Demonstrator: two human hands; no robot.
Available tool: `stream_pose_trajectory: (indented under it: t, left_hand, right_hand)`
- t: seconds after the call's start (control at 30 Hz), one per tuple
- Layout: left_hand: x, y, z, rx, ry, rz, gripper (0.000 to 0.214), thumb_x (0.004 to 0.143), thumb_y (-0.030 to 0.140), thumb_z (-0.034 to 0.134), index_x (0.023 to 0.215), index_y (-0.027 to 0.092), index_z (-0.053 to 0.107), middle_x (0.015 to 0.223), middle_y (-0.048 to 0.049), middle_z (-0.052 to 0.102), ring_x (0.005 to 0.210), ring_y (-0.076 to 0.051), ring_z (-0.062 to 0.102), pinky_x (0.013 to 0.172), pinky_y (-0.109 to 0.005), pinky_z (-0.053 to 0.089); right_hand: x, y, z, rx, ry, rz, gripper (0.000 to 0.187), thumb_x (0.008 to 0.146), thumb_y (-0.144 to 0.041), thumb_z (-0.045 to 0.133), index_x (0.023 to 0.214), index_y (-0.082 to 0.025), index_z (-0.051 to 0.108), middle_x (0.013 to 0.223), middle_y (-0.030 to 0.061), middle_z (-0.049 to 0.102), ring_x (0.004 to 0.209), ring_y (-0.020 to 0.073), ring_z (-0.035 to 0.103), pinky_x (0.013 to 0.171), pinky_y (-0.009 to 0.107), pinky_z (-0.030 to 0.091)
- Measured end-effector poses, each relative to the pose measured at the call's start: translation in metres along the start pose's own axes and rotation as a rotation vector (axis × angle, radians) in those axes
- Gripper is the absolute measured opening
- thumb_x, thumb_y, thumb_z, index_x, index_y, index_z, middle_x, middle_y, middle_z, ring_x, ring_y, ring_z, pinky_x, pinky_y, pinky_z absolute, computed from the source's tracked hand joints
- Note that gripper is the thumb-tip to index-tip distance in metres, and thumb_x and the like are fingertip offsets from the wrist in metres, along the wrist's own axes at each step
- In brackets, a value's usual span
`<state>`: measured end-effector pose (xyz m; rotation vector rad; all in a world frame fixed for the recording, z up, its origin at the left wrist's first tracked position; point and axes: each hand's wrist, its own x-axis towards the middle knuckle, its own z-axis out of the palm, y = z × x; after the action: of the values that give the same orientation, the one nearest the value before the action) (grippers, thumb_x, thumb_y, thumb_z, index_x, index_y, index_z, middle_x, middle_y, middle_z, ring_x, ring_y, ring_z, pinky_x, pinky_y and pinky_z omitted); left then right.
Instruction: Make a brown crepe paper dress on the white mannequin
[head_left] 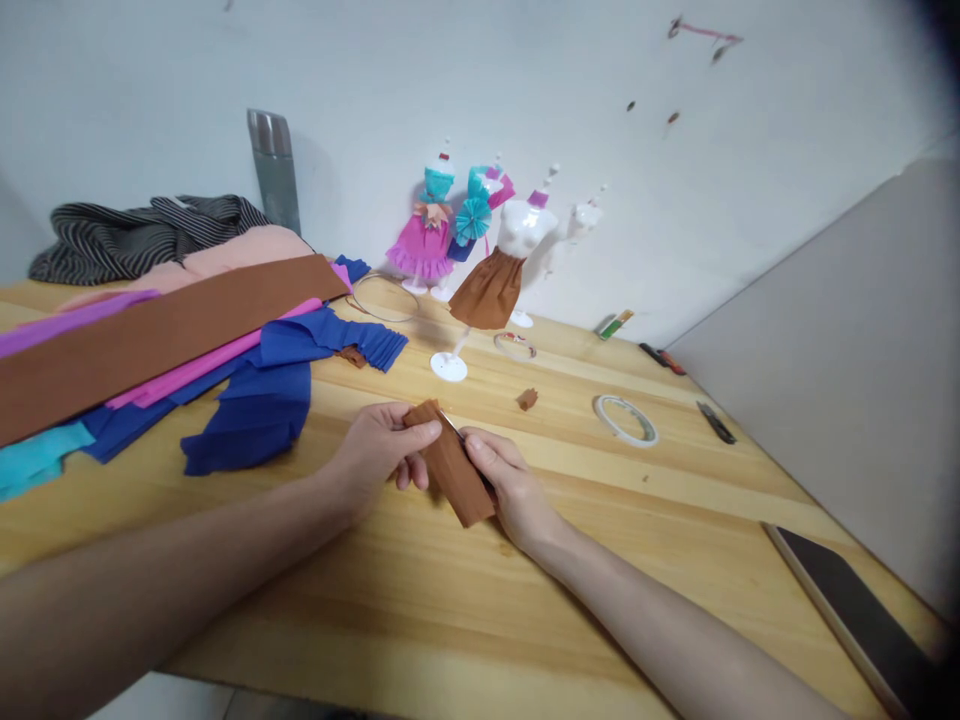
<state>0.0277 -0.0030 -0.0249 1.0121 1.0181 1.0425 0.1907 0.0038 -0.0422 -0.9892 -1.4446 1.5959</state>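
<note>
My left hand (379,450) pinches the top end of a folded brown crepe paper piece (453,468) that lies slanted on the wooden table (420,600). My right hand (504,482) grips the same piece along its right edge, thumb on top. A thin metal tip shows between the two thumbs; what it belongs to I cannot tell. A small brown paper scrap (527,399) lies just beyond the hands.
Crepe paper sheets in brown (150,335), pink, blue (255,410) and teal are piled at left. Small mannequins wearing paper dresses (491,280) stand by the wall. A tape roll (626,419), a dark tablet (862,620) at the right edge, striped cloth and a metal flask are also here.
</note>
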Motion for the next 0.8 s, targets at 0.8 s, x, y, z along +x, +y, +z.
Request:
stream_pose_trajectory:
  t: [0.8]
  left_hand:
    - [0.0000, -0.0006, 0.0029, 0.015, -0.030, -0.005, 0.027, 0.067, 0.039, 0.065, 0.062, 0.015, 0.055, 0.037, 0.0025, 0.053, 0.030, -0.006, 0.045, 0.033, -0.015, 0.028]
  right_hand:
    - [-0.0006, -0.0002, 0.0017, 0.030, 0.012, 0.028, 0.047, 0.071, -0.063, 0.062, 0.065, -0.018, 0.052, 0.058, -0.0004, 0.051, 0.053, 0.0129, 0.042, 0.051, 0.027, 0.029]
